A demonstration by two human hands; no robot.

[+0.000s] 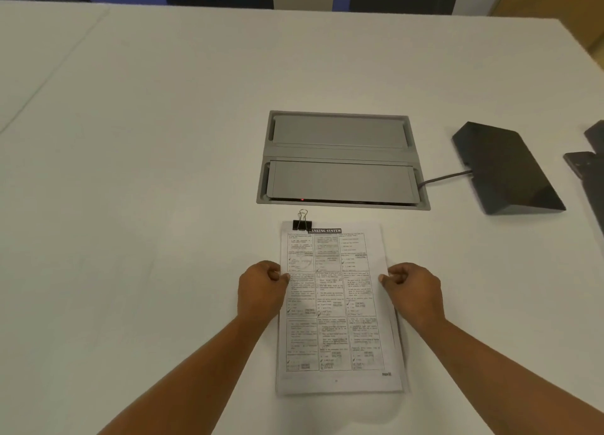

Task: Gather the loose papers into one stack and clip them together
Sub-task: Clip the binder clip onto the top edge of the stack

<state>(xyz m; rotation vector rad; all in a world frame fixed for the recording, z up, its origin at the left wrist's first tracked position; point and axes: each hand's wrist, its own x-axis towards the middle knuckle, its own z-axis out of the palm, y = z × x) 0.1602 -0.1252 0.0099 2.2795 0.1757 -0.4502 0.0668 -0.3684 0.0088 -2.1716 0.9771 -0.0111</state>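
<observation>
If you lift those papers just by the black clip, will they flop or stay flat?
Probably flop: the stack of papers looks thin, only a few sheets, so it should bend and feel light. The black clip bites just one top corner, so the sheets would likely hang tilted and fan a little, yet stay together.

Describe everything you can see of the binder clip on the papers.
The binder clip is small: a black body, seemingly metal, with silvery wire handles. It is clamped on the far left corner of the paper stack, which lies flat on the white table. One wire loop points away beyond the stack's edge. The left hand and right hand hold the stack's sides, clear of it.
</observation>
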